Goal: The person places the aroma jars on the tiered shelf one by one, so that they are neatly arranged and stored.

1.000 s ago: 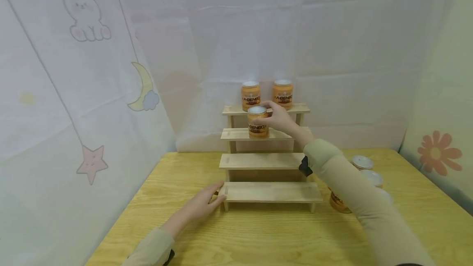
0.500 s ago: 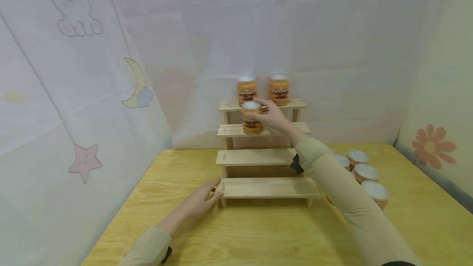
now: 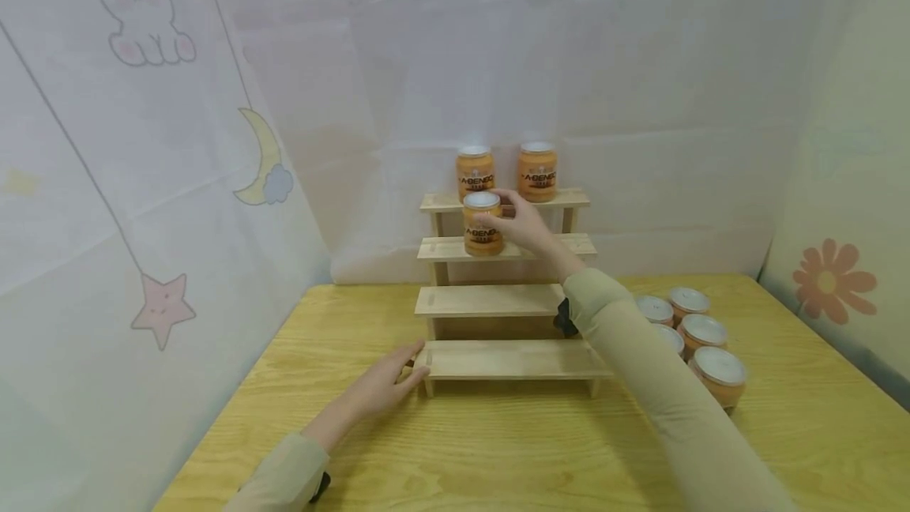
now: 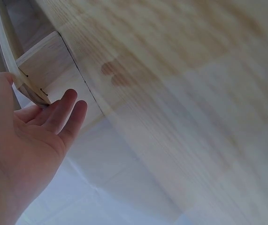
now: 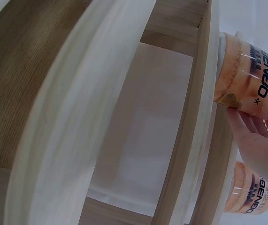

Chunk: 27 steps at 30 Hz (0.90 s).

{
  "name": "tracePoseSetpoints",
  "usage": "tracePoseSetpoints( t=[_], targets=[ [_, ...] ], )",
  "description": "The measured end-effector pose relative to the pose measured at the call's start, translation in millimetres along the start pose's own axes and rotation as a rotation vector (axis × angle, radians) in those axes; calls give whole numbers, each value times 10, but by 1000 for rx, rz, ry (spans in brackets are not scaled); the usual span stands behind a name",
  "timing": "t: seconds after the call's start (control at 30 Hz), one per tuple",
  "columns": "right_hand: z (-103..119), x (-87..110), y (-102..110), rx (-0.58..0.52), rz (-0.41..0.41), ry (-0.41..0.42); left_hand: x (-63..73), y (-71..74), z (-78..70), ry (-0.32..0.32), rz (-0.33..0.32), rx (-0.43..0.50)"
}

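Observation:
A four-step light-wood display stand stands on the table. My right hand grips an orange jar with a white lid by its right side, at the left part of the second step from the top. In the right wrist view, the jar sits at the step's edge with my fingers around it. My left hand holds the left end of the lowest step, thumb at the front corner and fingers at the back. The left wrist view shows two fingers reaching past the wood.
Two matching jars, a left one and a right one, stand on the top step. Several more jars are grouped on the yellow wood-grain table, right of the stand, partly behind my right sleeve. A pale patterned cloth hangs behind.
My right hand has moved the jar slightly left along the second step. The head view has shifted a little. My left hand stays at the lowest step.

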State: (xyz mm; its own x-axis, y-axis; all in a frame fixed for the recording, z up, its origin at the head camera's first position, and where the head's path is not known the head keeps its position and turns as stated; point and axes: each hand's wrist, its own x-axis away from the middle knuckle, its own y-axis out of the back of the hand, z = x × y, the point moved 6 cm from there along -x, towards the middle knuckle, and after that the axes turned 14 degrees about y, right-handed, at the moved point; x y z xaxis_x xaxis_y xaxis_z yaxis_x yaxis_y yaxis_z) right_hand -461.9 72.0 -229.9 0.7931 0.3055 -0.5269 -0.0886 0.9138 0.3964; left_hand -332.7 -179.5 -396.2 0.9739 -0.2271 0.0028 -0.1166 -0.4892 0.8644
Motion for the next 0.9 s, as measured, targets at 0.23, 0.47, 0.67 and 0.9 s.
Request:
tracePoseSetpoints(
  t=[0.23, 0.47, 0.67, 0.9],
  targets=[
    [9, 12, -41, -15, 9, 8, 15, -9, 7, 1, 6, 5],
    [23, 11, -72, 0, 3, 27, 14, 11, 5, -4, 4, -1],
    [-19, -28, -86, 17, 11, 17, -21, -5, 8, -29, 13, -3],
    [-17, -36, -41, 76, 66, 10, -44, -41, 44, -30, 7, -2]
  ],
)
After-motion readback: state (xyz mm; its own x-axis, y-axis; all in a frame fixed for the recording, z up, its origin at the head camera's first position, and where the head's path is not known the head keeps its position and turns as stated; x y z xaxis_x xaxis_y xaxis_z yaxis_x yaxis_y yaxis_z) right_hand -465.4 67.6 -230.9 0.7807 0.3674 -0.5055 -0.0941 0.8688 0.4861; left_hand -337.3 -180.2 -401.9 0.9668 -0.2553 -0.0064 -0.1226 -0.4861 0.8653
